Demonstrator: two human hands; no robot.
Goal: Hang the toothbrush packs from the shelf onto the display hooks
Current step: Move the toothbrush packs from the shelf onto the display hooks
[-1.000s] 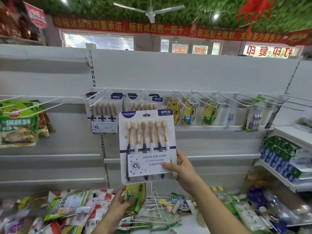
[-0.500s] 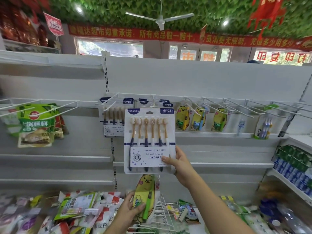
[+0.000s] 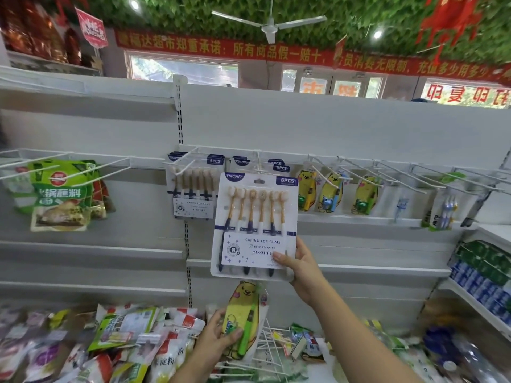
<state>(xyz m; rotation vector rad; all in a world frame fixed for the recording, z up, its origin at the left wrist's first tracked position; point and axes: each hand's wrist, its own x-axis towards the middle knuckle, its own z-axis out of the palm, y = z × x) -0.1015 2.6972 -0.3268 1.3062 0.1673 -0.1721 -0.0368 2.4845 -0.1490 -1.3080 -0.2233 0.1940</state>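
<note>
1. Nearest and lowest, the left hand (image 3: pixel 218 334) grips a yellow bear-shaped toothbrush pack (image 3: pixel 243 308), thumb across its glossy front.
2. Above it, the right hand (image 3: pixel 302 268) pinches the bottom right corner of a flat, clear-fronted six-brush pack (image 3: pixel 254 217), held upright.
3. Behind, thin white wire hooks (image 3: pixel 359 172) carry matching packs (image 3: pixel 193 189).

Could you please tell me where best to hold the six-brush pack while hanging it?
Pinch the six-brush pack at its lower right corner, from below right, as the right hand does. The flat card stands upright with its hang hole at the top, so a low grip leaves that free.
</note>
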